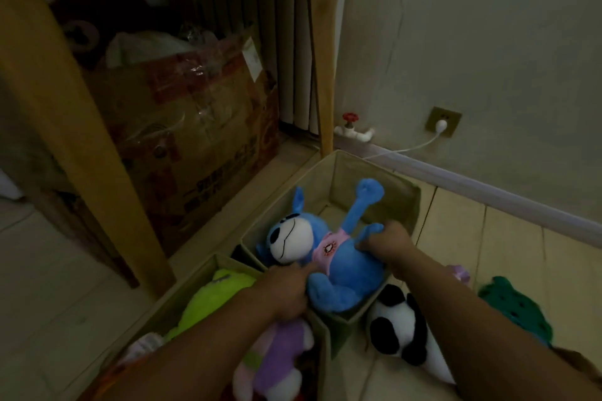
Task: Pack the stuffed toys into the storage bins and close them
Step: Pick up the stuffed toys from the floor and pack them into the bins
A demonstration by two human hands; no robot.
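Hands (335, 264) grip blue plush (345, 273) over bin (374, 179).

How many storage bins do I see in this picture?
2. The far bin stands by the wooden post with the blue toy going in. The near bin holds the green toy and purple toy. Others may lie outside the frame.

Both bare forearms extend forward from the lower edge of the view. The left hand (286, 293) lies knuckles up, fingers curled in a grip. The right hand (387, 242), farther forward, has its fingers bent downward, likewise gripping. The hands are apart.
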